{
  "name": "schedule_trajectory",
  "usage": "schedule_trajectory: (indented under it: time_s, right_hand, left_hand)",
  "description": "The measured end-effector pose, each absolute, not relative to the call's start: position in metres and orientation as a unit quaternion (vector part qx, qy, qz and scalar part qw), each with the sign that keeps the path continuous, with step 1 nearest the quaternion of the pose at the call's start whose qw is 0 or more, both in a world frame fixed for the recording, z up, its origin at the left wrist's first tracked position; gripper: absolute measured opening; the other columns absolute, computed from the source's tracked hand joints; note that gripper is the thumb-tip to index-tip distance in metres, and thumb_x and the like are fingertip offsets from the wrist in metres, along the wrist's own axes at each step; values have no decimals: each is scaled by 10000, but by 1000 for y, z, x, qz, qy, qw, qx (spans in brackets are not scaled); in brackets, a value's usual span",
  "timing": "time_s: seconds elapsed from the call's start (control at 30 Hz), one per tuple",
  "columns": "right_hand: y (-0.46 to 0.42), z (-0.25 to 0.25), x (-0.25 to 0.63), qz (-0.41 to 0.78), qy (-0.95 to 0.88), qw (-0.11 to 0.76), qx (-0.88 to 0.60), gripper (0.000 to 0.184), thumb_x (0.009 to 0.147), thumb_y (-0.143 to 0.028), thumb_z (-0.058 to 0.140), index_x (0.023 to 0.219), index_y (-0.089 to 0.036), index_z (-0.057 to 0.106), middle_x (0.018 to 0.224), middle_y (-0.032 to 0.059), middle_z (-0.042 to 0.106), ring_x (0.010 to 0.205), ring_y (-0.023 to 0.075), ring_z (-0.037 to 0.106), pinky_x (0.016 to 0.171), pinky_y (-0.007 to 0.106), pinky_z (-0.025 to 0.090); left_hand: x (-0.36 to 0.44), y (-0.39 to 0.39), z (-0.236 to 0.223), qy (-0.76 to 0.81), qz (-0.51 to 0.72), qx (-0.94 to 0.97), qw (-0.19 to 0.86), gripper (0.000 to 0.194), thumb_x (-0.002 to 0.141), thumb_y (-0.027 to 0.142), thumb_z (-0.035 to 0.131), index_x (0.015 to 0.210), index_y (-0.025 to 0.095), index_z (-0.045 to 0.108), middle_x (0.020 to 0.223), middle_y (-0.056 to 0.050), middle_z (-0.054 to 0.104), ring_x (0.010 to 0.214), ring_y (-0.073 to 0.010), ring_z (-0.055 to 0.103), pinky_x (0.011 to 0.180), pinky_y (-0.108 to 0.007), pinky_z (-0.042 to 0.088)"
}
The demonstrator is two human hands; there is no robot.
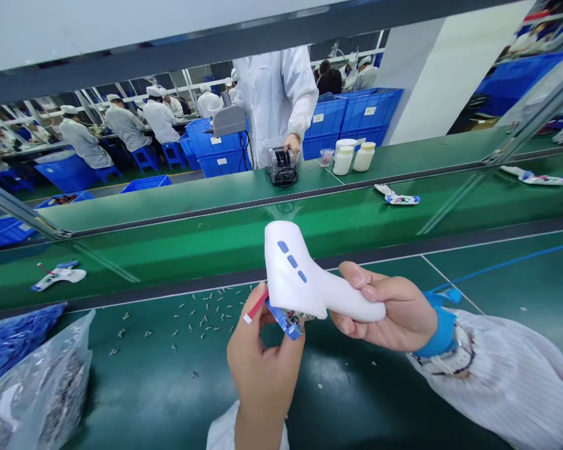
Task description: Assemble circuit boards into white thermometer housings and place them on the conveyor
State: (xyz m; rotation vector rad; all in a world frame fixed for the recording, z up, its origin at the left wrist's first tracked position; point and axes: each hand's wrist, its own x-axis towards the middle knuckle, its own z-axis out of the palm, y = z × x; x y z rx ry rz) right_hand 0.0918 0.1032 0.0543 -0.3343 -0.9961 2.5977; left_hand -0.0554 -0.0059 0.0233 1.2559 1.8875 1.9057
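Note:
A white gun-shaped plastic housing [293, 269] with three blue buttons is held up over the bench. Its handle lies in my right hand [389, 306], closed around it between thumb and fingers. My left hand [267, 356] is closed on the blue plastic part [286, 322] at the housing's lower edge, where bits of circuitry show. A red strip [257, 306] with a white end sticks out beside my left fingers. Many small metal pieces [206, 319] are scattered on the green bench behind my left hand.
Clear bags of blue parts [21, 337] and small dark parts [51, 387] lie at left. On the green conveyor [206, 244] are opened white-and-blue housings [401, 199]. White jars [343, 159] and a grey machine [282, 165] stand beyond. A person [274, 94] touches the machine.

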Motion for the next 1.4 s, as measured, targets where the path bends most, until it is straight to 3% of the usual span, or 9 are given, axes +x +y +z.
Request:
schedule_trajectory:
  time_s: [0.17,0.27,0.37,0.5,0.63,0.87,1.07,1.23,1.4]
  right_hand:
    - [99,54,93,912,-340,177,-147,372,670,-247,590,746,-216,227,658,-44,629,623,93,678,547,143,455]
    - [96,50,94,904,-342,179,-185,333,666,-265,562,790,-226,255,652,-56,581,600,98,660,543,167,436]
    - [91,38,92,918,-315,162,-180,349,674,-296,597,912,-241,348,712,-49,597,625,108,655,578,200,446]
    - [88,22,88,912,-339,148,-177,492,647,-343,733,1060,-199,509,912,33,655,841,165,670,732,271,488]
    - [94,35,86,761,-552,247,-234,302,713,-334,737,941,-159,644,945,68,662,881,160,620,796,289,475]
    - [88,82,73,479,-799,325,-166,26,732,-147,670,709,-158,677,714,19,648,729,118,578,700,237,448]
    - [83,77,70,483,-785,338,-188,133,728,-108,647,600,-144,646,622,3,585,617,84,543,594,192,439]
    - [93,74,71,520,-765,353,-138,187,754,-141,636,567,-138,630,595,9,597,597,83,548,578,188,448]
    - [112,67,73,469,-779,305,-282,160,805,-192,579,898,-147,702,919,63,701,827,152,638,732,262,503]
  left_hand:
    - [-60,-9,20,590,631,501,-45,432,694,124,751,1085,285,669,976,-7,698,852,-168,640,721,-239,511]
    - [-58,-8,22,542,705,455,45,405,705,189,774,1085,296,686,996,-13,707,867,-178,648,730,-243,526]
    - [-56,-7,24,471,787,346,196,315,702,345,791,1001,273,721,835,-3,721,653,-127,636,594,-200,523]
    - [-57,-8,27,417,817,299,265,317,663,426,806,912,240,743,762,-17,724,653,-133,655,595,-188,528]
    - [-57,-7,28,413,781,332,331,270,705,426,773,869,213,746,697,-28,712,619,-144,651,548,-193,522]
    - [-53,-10,32,508,682,411,329,250,677,400,797,872,255,736,722,15,691,649,-128,602,618,-190,498]
    - [-59,-15,30,609,601,450,257,209,657,233,802,847,244,715,763,9,687,717,-162,610,669,-231,478]
    - [-55,-7,30,510,657,406,380,210,706,305,782,890,227,719,748,-6,687,651,-145,621,607,-223,506]
    - [-53,4,28,421,725,309,450,248,701,400,780,848,205,734,712,-18,693,582,-119,623,524,-193,521]
